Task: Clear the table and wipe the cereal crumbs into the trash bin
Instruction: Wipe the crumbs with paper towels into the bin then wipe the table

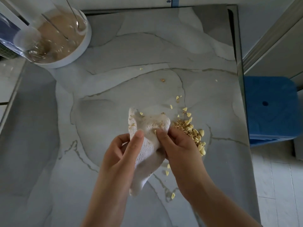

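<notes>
Hands [118, 154] [178, 145] hold cloth [147, 145]; no legible writing.

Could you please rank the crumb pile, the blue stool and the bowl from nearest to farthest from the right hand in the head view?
1. Crumb pile, just beside the right hand.
2. Blue stool, past the table's right edge.
3. Bowl, far left corner.

cloth [148, 126] white knit, crumpled, crumb-flecked, mid-table, cereal crumbs [191, 130] heaped just right, strays scattered on marble table [114, 54]
</notes>
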